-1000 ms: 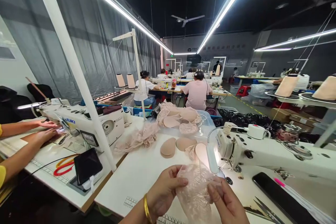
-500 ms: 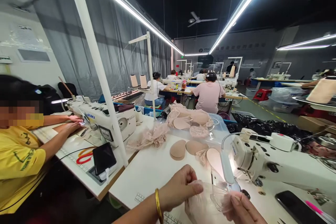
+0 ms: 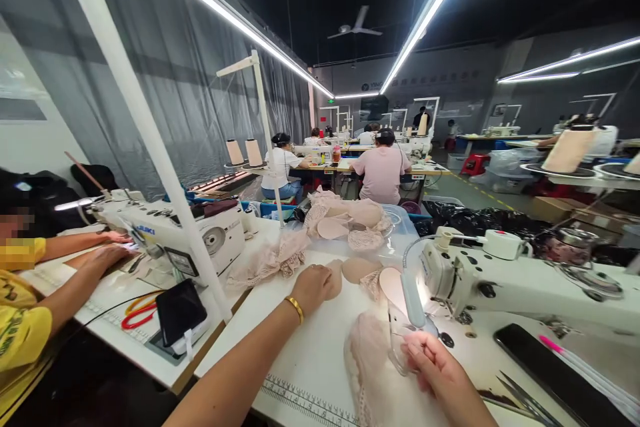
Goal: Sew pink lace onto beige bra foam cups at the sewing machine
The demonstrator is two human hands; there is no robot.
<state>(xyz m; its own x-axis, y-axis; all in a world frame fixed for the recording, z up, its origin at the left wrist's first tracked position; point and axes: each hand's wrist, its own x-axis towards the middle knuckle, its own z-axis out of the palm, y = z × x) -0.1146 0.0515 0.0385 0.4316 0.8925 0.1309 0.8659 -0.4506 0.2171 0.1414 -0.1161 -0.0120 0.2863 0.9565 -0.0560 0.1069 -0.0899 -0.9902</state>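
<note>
My left hand (image 3: 313,288) is stretched out across the white table (image 3: 310,353) and rests on a beige foam cup (image 3: 334,278), fingers curled over it. A gold bangle circles that wrist. My right hand (image 3: 434,368) pinches a piece of pale pink lace (image 3: 367,363) lying on the table, close to the needle area of the white sewing machine (image 3: 505,283). Two more beige cups (image 3: 359,269) lie just beyond my left hand.
A clear tub (image 3: 400,227) of cups and lace stands behind. A black phone (image 3: 543,363), a pink pen (image 3: 550,345) and scissors (image 3: 520,400) lie at right. At left a person in yellow works at another sewing machine (image 3: 170,230). A white post (image 3: 145,127) rises between the tables.
My left hand let go of the lace and reached forward onto the foam cup. The lace now lies on the table under my right hand. The view swung back toward the right.
</note>
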